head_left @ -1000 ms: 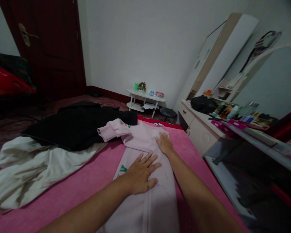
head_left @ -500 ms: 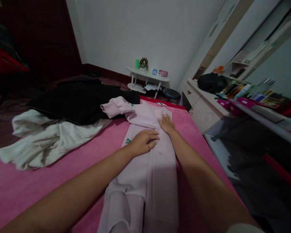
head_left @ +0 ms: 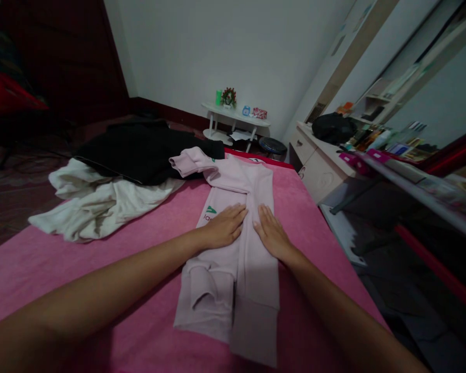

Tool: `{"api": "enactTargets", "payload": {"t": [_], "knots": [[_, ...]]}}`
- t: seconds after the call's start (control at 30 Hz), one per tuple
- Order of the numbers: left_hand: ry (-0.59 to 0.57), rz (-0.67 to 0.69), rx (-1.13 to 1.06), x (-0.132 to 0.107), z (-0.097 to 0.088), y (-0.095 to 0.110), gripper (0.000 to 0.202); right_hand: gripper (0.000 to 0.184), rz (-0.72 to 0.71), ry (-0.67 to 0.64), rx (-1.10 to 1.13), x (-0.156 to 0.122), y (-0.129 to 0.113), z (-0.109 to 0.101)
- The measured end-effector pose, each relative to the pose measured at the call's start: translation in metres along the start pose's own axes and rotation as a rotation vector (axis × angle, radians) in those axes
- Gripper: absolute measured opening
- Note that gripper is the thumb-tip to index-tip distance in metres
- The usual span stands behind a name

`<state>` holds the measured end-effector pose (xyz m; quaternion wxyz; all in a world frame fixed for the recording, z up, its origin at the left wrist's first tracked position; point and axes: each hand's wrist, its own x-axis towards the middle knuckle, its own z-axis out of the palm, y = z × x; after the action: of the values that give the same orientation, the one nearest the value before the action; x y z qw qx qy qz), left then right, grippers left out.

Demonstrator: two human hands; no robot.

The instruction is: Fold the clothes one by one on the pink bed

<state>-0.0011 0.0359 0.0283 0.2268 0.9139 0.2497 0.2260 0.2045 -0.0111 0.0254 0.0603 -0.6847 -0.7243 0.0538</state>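
A pale pink garment [head_left: 236,259] with a green logo lies folded lengthwise on a pink bed cover [head_left: 101,290]. One cuffed sleeve sticks out to the left at its far end. My left hand [head_left: 225,228] lies flat on the garment's middle, fingers stretched out and close together. My right hand [head_left: 270,233] lies flat beside it on the same garment, fingers extended. The two hands are a few centimetres apart. Neither hand holds anything.
A cream garment [head_left: 97,204] and a black garment [head_left: 140,150] lie piled at the bed's far left. A dresser [head_left: 314,160] with a black bag [head_left: 332,127] and bottles stands to the right. A small white table [head_left: 236,116] stands by the far wall.
My right hand has slid back from the garment's far end to its middle, beside my left hand. The camera has tilted down, showing the garment's near end.
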Motion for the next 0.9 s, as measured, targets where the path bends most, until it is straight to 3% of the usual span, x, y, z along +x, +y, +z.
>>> {"api": "enactTargets", "payload": {"t": [0.2, 0.4, 0.5, 0.57, 0.7, 0.8, 0.9], "knots": [[-0.274, -0.001, -0.005, -0.074, -0.024, 0.044, 0.061, 0.056, -0.104, 0.119, -0.018, -0.077, -0.036, 0.001], [-0.308, 0.015, -0.104, -0.124, -0.054, 0.080, 0.073, 0.071, -0.452, 0.246, 0.033, -0.131, -0.066, 0.010], [-0.308, -0.017, -0.106, -0.134, -0.067, 0.093, 0.070, 0.074, -0.611, 0.283, 0.005, -0.132, -0.066, 0.008], [-0.297, -0.016, -0.111, -0.134, -0.075, 0.099, 0.068, 0.068, -0.658, 0.211, 0.004, -0.123, -0.065, -0.005], [-0.280, -0.015, -0.098, -0.131, -0.081, 0.105, 0.066, 0.037, -0.513, 0.011, 0.077, -0.097, -0.067, -0.044], [-0.258, -0.007, -0.083, -0.131, -0.079, 0.104, 0.063, 0.023, -0.460, -0.014, 0.209, -0.085, -0.070, -0.059], [-0.219, 0.018, -0.102, -0.131, -0.073, 0.100, 0.061, 0.023, -0.495, -0.010, 0.329, -0.083, -0.071, -0.061]]}}
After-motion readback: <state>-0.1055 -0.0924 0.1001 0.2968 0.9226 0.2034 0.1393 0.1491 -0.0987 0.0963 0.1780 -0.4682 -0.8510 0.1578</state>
